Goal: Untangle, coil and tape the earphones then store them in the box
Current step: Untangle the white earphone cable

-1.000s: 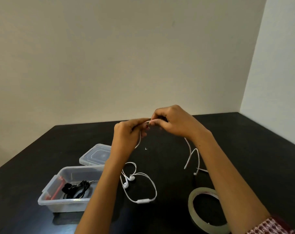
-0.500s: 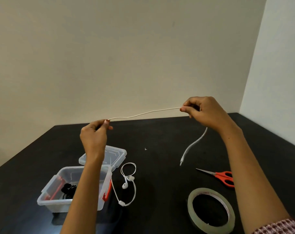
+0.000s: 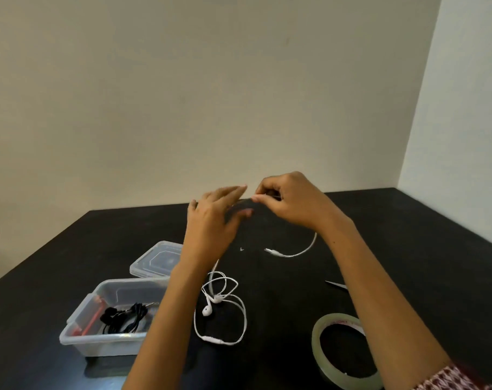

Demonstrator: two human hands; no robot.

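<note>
Had the cord (image 3: 273, 251) stretched straight a sec ago, now my hands are back together, right hand (image 3: 292, 201) pinching it, left hand (image 3: 211, 220) open-fingered, so coiling's probably starting.

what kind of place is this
Probably a plain room in a home or office: a black table sits in the corner of two bare pale walls, with only a plastic box, tape and earphones on it.
</note>
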